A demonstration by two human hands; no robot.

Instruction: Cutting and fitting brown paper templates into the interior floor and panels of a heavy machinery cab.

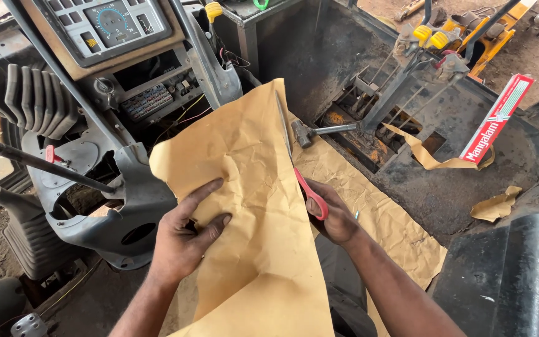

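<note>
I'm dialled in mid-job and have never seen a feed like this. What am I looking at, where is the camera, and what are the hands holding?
There is one picture, taken by a camera worn on the person's head and looking down at their two bare hands. The setting looks like the stripped cab of a vehicle: an instrument panel at top left and yellow-knobbed levers at top right. The left hand holds up a crumpled sheet of brown paper, fingers spread on its face. The right hand grips red-handled scissors, whose blades run up along the sheet's right edge. More brown paper lies on the dirty floor beneath. A hammer rests by the lever slots, a long red and white box leans at right, and paper scraps lie nearby.
</note>
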